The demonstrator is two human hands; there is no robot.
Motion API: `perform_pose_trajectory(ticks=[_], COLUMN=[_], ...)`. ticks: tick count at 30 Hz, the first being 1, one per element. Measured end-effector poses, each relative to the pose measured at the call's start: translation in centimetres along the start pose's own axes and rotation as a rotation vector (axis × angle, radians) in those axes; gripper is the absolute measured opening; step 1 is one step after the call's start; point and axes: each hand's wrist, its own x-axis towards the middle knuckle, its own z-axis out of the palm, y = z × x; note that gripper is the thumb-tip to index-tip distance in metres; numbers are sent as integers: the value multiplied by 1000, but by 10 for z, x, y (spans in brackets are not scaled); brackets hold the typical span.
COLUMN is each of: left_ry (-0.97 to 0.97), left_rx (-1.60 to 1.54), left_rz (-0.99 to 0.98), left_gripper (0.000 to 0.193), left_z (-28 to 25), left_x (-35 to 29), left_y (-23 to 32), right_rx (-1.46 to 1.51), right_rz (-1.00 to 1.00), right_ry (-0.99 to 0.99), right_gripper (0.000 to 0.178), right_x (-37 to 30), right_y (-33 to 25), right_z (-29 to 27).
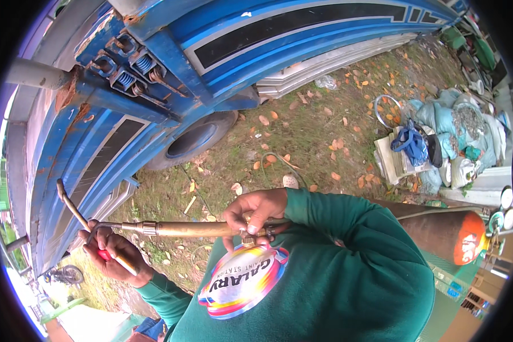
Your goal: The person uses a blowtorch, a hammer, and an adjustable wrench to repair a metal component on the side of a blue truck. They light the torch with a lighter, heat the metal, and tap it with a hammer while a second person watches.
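My right hand (256,214) is closed around the valve end of a brass gas torch (191,229), its thumb and fingers at the small knobs. The torch lies level before my green sweater, and its thin tube bends down beside my left hand (117,251). That left hand is closed on a small red object (104,255), probably a lighter, right by the torch tip. A tan stick-like tool (71,205) with a thicker brown end also passes through my left fingers; its exact kind cannot be told. No flame shows at the tip.
A blue truck body (233,48) with rusty hinges and springs (134,71) stands ahead and left, above a tyre (196,139). Leaves litter the grass. At right are filled sacks (456,125) and a brown gas cylinder (439,231) with gauges (506,198).
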Motion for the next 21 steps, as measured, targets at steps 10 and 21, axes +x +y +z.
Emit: perform_pose_trajectory(ticks=[10,21], left_ry=[73,94], left_rx=[253,183], left_rz=[-9,-12], left_gripper=[29,21], left_z=[-1,0], left_x=[-8,-29], left_y=[39,47], right_rx=[-11,-19], right_rz=[87,152], right_ry=[-8,-48], right_gripper=[19,14], right_x=[2,7], right_y=[-11,-23], right_z=[-6,-8])
